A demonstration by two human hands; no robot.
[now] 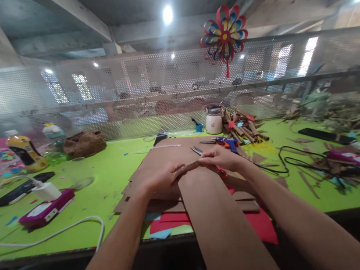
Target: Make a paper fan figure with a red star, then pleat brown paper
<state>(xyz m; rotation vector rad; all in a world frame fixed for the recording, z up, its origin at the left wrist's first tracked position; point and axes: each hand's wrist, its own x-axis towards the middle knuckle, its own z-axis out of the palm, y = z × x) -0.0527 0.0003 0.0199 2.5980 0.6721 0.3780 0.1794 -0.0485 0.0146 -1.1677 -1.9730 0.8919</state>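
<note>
A long strip of brown cardboard (224, 222) runs from my hands back toward my body, over the table's front edge. My left hand (168, 175) pinches the far end of the strip at its left corner. At the right corner, my right hand (219, 158) has its fingers closed on the same end, which looks bent or folded up between the hands. Scissors (196, 150) with metal blades and red handles lie under and beside my right hand. Beneath everything is a stack of brown cardboard sheets (157, 164), with red paper (261, 226) below it.
A blue glue gun (227, 143) lies beyond my right hand, its black cord trailing right. A white jar (214, 120) and rolled cardboard pieces (244, 128) stand behind. Purple power strips (47, 210) sit at both sides; a yellow bottle (26, 151) is at left.
</note>
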